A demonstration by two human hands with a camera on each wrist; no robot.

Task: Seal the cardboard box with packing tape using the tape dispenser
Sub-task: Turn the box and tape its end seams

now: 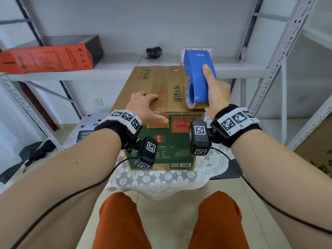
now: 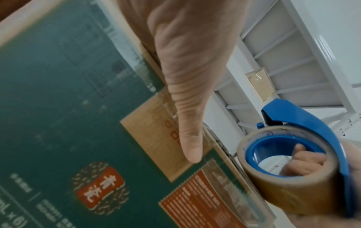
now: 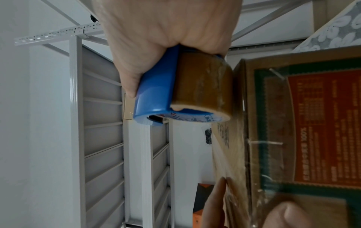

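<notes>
Your right hand [image 1: 214, 90] is wrapped around the blue tape dispenser [image 1: 199, 69], thumb laid flat along its top and the other fingers [image 2: 308, 162] curled through the hollow of the tape roll [image 2: 289, 182], as the left wrist view shows. The brown roll sits at the near right corner of the cardboard box [image 1: 161, 87], touching or just above the top edge there; the right wrist view puts the roll right against the box's corner, but whether it presses on the cardboard cannot be told. The dispenser's nose points away from you, tilted up over the right side of the lid.

Your left hand [image 1: 145, 108] lies spread over the near edge of the box, to the left of the roll. Its fingers are straight and relaxed, resting on the lid beside the centre seam, while the thumb [image 2: 187, 123] reaches down over the front face, touching the tan patch above the green printed panel. It grips nothing.

A strip of clear tape already runs along the centre seam, just beyond your left fingertips. The box stands on a white lace cloth [image 1: 161, 182]. Beyond your fingers, an orange carton [image 1: 46, 60] lies on the white shelf [image 1: 115, 69], well apart from the box.
</notes>
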